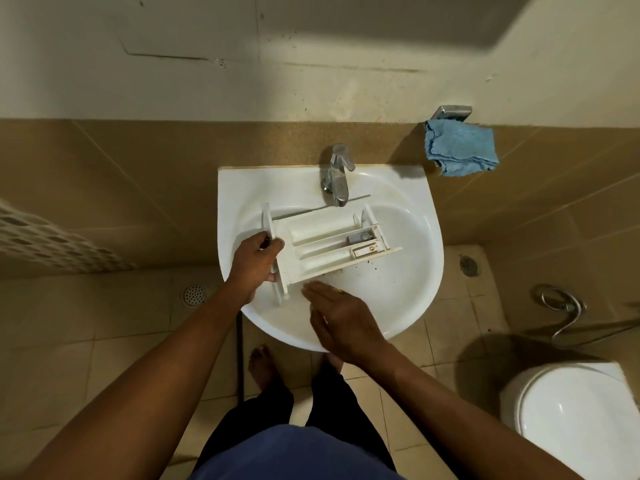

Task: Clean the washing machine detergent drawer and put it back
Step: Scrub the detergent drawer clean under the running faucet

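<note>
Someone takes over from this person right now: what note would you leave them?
Left hand grips the front panel of the detergent drawer, which lies in the sink below the tap; no water seen running.
Right hand open and flat by its near side.
Dark specks dot the basin; blue cloth hangs on the wall.
Done: drawer out. To do: wash, wipe, refit.

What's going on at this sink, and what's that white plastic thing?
A person holds a washing machine detergent drawer across the sink, below the tap. The left hand grips its front panel end; the right hand is open and flat beside the drawer's near side. In the basin lie dark specks of grime. A blue cloth hangs on the wall.
</note>
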`<state>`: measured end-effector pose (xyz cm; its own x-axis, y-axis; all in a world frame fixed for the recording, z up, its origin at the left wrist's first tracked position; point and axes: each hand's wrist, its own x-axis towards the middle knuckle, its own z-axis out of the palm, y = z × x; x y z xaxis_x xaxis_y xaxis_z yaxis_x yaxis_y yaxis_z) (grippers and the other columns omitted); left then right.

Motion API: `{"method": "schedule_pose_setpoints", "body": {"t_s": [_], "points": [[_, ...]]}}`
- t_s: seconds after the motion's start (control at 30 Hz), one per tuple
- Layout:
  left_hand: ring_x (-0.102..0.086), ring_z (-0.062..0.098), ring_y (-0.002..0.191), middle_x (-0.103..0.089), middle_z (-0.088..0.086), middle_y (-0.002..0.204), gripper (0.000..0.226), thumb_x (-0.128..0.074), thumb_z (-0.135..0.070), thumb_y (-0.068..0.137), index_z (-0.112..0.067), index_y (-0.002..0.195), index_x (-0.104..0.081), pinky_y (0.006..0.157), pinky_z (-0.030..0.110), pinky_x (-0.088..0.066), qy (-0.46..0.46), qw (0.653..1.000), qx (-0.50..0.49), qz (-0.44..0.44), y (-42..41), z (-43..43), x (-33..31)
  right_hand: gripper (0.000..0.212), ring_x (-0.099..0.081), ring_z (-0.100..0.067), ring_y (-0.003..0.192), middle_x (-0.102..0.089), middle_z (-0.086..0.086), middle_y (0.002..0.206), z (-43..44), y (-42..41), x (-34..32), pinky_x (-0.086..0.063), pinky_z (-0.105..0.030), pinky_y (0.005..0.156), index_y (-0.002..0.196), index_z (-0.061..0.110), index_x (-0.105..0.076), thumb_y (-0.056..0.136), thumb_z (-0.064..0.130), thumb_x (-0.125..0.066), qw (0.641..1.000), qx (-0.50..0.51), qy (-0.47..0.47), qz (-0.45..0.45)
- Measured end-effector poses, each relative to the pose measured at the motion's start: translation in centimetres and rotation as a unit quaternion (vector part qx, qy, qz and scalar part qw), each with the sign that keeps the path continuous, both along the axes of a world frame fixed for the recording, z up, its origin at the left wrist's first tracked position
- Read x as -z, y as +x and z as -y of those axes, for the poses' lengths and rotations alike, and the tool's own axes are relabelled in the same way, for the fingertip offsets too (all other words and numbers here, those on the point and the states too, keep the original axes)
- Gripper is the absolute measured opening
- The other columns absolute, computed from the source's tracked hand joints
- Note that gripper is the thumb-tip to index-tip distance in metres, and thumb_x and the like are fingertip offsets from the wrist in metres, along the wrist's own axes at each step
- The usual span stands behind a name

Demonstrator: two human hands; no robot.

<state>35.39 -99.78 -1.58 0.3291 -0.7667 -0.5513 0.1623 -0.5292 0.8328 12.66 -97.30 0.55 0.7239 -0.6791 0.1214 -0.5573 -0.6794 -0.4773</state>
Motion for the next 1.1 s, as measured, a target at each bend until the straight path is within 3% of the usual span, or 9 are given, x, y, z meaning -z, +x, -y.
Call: {"method": "schedule_pose_setpoints", "body": {"t_s": [0.27,0.4,0.53,0.7,0.8,0.87,0.97,1.03,1.1], "points": [[-0.067,0.028,0.087,-0.069,0.015,0.101,0.023,-0.068,-0.025,0.100,-0.004,0.109,-0.070,0.070,0.048,-0.066,0.013,0.999,0.004,0.042,-0.4,0.3,-0.5,0.055,-0.050,-0.024,0.143,-0.053,-0.012,0.153,2.0,-1.5,1.0,-0.038,-0.042,0.121,0.148,0.005,-0.054,0.093,0.012,-0.053,0.997,0.034,-0.034,-0.058],[-0.069,0.031,0.086,-0.067,0.009,0.092,0.019,-0.073,-0.030,0.096,-0.010,0.097,-0.070,0.076,0.058,-0.064,0.010,0.998,0.011,0.057,-1.0,0.3,-0.9,0.043,-0.065,-0.031,0.117,-0.070,-0.013,0.123,5.5,-4.4,0.2,-0.046,-0.042,0.109,0.126,0.009,-0.067,0.092,0.021,-0.043,0.976,0.130,-0.049,-0.167],[-0.070,0.029,0.088,-0.069,0.005,0.093,0.021,-0.070,-0.032,0.096,-0.012,0.094,-0.068,0.077,0.059,-0.063,0.006,0.995,0.034,0.098,-1.8,0.4,-1.0,0.035,-0.066,-0.034,0.093,-0.072,-0.015,0.099,4.4,0.8,0.8,-0.046,-0.045,0.096,0.107,0.009,-0.071,0.091,0.027,-0.046,0.983,0.027,-0.016,-0.178],[-0.066,0.024,0.078,-0.065,0.004,0.083,0.021,-0.071,-0.026,0.097,-0.007,0.090,-0.065,0.073,0.061,-0.063,0.016,0.995,0.019,0.100,-1.4,0.4,-1.7,0.043,-0.067,-0.026,0.110,-0.074,-0.010,0.113,6.6,-1.3,0.6,-0.026,-0.054,0.122,0.119,0.011,-0.070,0.091,0.035,-0.048,0.973,0.028,-0.089,-0.211],[-0.068,0.030,0.087,-0.066,0.007,0.093,0.032,-0.072,-0.029,0.095,0.001,0.103,-0.064,0.077,0.060,-0.062,0.013,0.989,0.030,0.145,-1.6,0.4,-2.0,0.038,-0.069,-0.028,0.094,-0.074,-0.009,0.093,6.9,-1.1,1.3,-0.030,-0.052,0.119,0.097,0.010,-0.071,0.090,0.040,-0.051,0.964,0.054,-0.103,-0.240],[-0.069,0.033,0.091,-0.066,0.007,0.096,0.031,-0.071,-0.031,0.095,-0.002,0.102,-0.063,0.079,0.058,-0.062,0.007,0.986,0.032,0.163,-1.8,0.3,-2.2,0.047,-0.069,-0.033,0.090,-0.073,-0.011,0.088,5.9,0.4,1.6,-0.039,-0.047,0.106,0.094,0.009,-0.071,0.089,0.050,-0.049,0.971,0.076,-0.056,-0.220],[-0.070,0.031,0.089,-0.067,0.008,0.094,0.034,-0.073,-0.033,0.095,-0.002,0.102,-0.063,0.076,0.057,-0.062,0.003,0.985,0.029,0.168,-1.8,0.2,-2.6,0.056,-0.067,-0.031,0.111,-0.075,-0.007,0.111,6.4,-0.2,1.3,-0.043,-0.044,0.104,0.114,0.014,-0.072,0.086,0.054,-0.044,0.980,0.091,0.036,-0.173],[-0.070,0.030,0.085,-0.067,0.009,0.090,0.038,-0.075,-0.034,0.094,0.001,0.101,-0.062,0.071,0.055,-0.063,0.002,0.985,0.028,0.171,-1.8,0.3,-3.0,0.047,-0.065,-0.027,0.121,-0.075,-0.002,0.122,8.1,-2.2,1.0,-0.046,-0.041,0.107,0.120,0.020,-0.074,0.085,0.044,-0.054,0.979,0.106,0.116,-0.131],[-0.069,0.031,0.086,-0.067,0.013,0.091,0.040,-0.076,-0.036,0.093,0.001,0.099,-0.062,0.074,0.054,-0.062,-0.001,0.983,0.031,0.181,-1.9,0.4,-3.2,0.025,-0.072,-0.023,0.110,-0.079,0.000,0.111,9.8,-3.5,0.0,-0.054,-0.037,0.099,0.106,0.020,-0.082,0.088,0.022,-0.065,0.946,0.224,0.232,-0.005]]}}
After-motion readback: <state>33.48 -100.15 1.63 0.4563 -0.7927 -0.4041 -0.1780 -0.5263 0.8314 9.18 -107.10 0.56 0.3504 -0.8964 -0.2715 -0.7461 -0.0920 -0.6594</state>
